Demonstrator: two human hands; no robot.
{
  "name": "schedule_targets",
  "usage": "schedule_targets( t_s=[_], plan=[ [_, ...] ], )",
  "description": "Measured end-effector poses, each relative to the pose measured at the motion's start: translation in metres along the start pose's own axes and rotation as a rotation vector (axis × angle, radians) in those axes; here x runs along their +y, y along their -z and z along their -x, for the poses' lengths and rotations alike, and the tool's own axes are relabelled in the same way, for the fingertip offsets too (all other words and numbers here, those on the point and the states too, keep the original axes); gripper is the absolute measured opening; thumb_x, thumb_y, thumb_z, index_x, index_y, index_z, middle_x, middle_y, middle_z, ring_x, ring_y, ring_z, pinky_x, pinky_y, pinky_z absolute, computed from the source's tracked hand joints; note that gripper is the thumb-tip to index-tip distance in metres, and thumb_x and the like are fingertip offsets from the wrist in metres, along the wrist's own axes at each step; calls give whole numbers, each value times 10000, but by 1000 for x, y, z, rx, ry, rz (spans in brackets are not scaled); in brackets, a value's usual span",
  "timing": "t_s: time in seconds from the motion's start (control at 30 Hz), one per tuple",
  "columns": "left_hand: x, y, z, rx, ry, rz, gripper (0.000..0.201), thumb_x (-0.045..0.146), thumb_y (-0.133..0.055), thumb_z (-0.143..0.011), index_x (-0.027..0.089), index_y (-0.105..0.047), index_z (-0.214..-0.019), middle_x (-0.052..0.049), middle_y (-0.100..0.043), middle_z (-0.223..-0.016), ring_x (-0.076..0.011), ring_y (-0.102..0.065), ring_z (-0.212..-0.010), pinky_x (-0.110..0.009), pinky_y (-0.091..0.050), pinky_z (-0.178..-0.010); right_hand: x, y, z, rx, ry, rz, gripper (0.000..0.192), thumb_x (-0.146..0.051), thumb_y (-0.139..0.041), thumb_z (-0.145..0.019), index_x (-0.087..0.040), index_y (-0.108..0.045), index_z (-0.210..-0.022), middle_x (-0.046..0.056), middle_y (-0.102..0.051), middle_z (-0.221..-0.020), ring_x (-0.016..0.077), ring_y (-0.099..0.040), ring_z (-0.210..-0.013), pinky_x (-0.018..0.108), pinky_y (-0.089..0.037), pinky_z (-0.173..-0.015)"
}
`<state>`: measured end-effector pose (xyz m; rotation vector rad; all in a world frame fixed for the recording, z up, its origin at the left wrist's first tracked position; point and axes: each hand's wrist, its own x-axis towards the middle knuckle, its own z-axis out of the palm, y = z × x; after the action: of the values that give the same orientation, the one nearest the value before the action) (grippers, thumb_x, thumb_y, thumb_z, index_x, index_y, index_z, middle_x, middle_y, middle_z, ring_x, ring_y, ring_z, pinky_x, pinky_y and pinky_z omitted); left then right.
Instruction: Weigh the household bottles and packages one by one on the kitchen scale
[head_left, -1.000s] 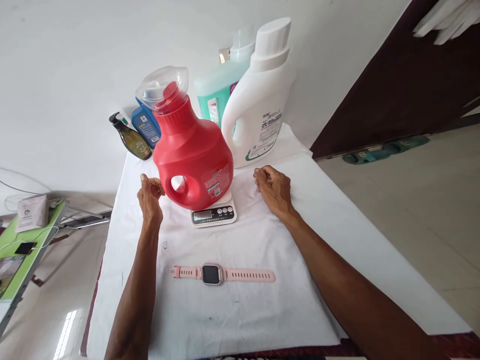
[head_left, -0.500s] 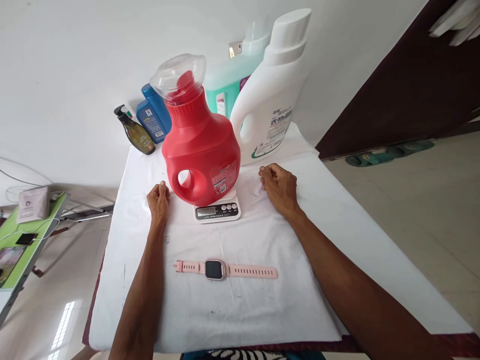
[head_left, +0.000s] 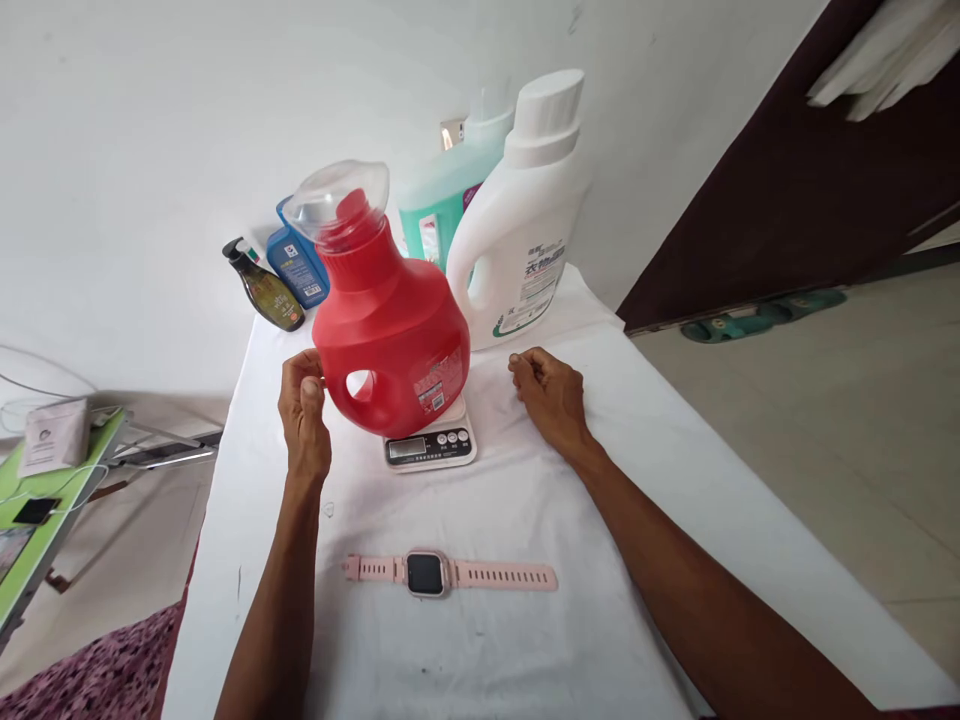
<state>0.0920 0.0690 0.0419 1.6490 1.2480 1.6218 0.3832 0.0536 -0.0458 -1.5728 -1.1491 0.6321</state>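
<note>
A red detergent jug with a clear cap over its neck stands on a small white kitchen scale. Left of the jug is my left hand, raised, its thumb apart from the bent fingers and nothing in it. The fingertips are close to the jug's side; whether they touch it I cannot tell. My right hand rests on the cloth to the right of the jug, fingers curled in, with nothing visible in it. Nearer me, a pink-strapped smartwatch lies flat with its strap stretched out.
Behind the jug stand a white detergent bottle and a green liquid bottle. A blue bottle and a dark pump bottle lean by the wall. A white cloth covers the table. Lower left is a green table.
My left hand has lifted and its fingers have opened toward the jug's side. My right hand keeps its place on the cloth. The view has tilted, so things appear lower.
</note>
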Motion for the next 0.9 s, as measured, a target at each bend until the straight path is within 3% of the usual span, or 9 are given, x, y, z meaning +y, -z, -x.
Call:
schedule_targets(
  t_s=[0.1,0.2,0.33,0.57,0.7,0.9],
  plan=[
    [33,-17,-5,-116,26,15,546,749,-705,-852,212,-709,-951,-29,-640,-821,-193,-621,-770,-306,-523,-718,-1,1,0,3,1,12,374,-525,-510,-979,-241,-527,-736,-10,-568,-634,172,-531,-606,308,-413,-625],
    [39,-30,-5,-120,159,102,559,689,-790,-806,207,-555,-649,20,-466,-563,-124,-424,-518,-277,-374,-510,-4,3,1,-8,-2,11,401,-557,-489,-992,-246,-514,-740,-15,-545,-617,173,-505,-596,301,-386,-608],
    [31,-36,-9,13,234,184,679,625,-908,-665,228,-369,-546,73,-262,-488,-69,-216,-458,-258,-211,-430,-5,4,0,-12,15,6,423,-580,-468,-998,-249,-489,-735,-24,-510,-613,168,-468,-592,298,-358,-602],
    [38,-31,-49,266,121,111,603,538,-873,-715,236,-371,-573,82,-279,-488,-68,-236,-451,-249,-248,-414,-3,4,-1,-6,9,13,447,-608,-466,-991,-249,-460,-725,-34,-473,-617,157,-424,-580,294,-354,-599],
    [24,-37,-82,401,61,33,560,553,-862,-726,216,-443,-571,70,-348,-497,-74,-286,-476,-252,-272,-447,-1,4,0,-9,5,10,450,-614,-467,-993,-251,-474,-726,-29,-482,-613,162,-433,-570,294,-351,-571],
    [-23,-58,-116,475,124,39,473,568,-896,-678,187,-622,-619,38,-482,-561,-112,-431,-557,-267,-394,-532,0,5,-1,-20,-16,30,457,-630,-477,-988,-256,-487,-727,-30,-490,-587,168,-448,-541,295,-361,-546]
  ],
)
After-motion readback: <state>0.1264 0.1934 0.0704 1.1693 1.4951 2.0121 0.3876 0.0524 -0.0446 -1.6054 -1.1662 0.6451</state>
